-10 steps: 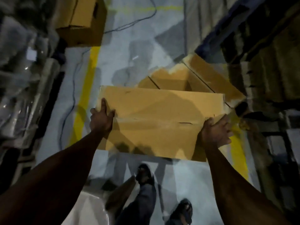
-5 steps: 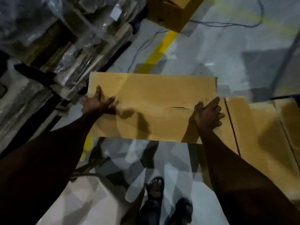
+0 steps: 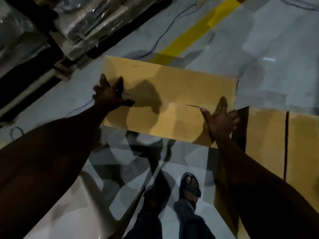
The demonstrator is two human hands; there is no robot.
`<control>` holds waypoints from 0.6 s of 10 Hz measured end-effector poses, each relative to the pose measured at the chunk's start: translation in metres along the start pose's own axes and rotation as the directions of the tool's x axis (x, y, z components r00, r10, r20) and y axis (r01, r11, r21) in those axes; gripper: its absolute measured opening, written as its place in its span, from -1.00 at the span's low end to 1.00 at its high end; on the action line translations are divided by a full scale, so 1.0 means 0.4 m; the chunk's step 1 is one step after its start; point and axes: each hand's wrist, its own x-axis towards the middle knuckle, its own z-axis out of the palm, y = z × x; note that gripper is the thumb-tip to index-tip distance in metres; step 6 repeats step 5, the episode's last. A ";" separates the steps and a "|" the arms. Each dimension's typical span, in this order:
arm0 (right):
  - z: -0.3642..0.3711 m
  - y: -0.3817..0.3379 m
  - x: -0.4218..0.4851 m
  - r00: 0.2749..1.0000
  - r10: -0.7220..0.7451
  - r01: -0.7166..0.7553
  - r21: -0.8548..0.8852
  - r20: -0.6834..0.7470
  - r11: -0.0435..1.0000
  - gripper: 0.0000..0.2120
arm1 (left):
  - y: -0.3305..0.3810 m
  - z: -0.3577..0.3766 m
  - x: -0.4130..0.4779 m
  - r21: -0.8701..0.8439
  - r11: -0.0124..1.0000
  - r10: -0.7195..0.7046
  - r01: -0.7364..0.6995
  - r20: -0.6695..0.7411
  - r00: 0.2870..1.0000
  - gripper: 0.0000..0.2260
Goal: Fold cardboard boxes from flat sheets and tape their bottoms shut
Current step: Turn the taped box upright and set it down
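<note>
1. Left hand [image 3: 110, 95] is splayed wide on the left end of a flat tan cardboard sheet [image 3: 172, 87]. Fingers are straight and the thumb points along the sheet's middle crease, so nothing is pinched.
2. Right hand [image 3: 221, 118] lies on the right end, thumb and forefinger straight on the top face. The other fingers reach past the right edge; cannot tell if they curl under it.
3. The sheet spans from one hand to the other, held level above the glossy grey floor [image 3: 276, 40], long side across the view. A short slit shows beside each hand.
4. Second flat brown cardboard piece [image 3: 269, 135] lies on the floor, just right of the right hand.
5. Yellow painted floor stripe [image 3: 189, 37] and thin blue cable [image 3: 155, 44] lie beyond the sheet's far edge.
6. Plastic-wrapped stacked goods [image 3: 82, 23] stand at upper left.
7. Dark sandalled foot [image 3: 189, 185] stands below the sheet.
</note>
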 end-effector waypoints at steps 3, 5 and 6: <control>0.195 0.098 0.141 0.993 -0.015 0.050 -0.315 0.113 0.948 -0.25 | 0.038 0.310 0.144 0.111 0.987 0.088 -0.119 0.255 0.963 0.12; 0.220 0.086 0.124 0.983 -0.055 0.111 -0.333 0.176 0.936 -0.26 | 0.178 0.357 0.076 0.151 0.955 0.211 -0.254 0.252 0.944 0.02; 0.220 0.086 0.124 0.983 -0.055 0.111 -0.333 0.176 0.936 -0.26 | 0.178 0.357 0.076 0.151 0.955 0.211 -0.254 0.252 0.944 0.02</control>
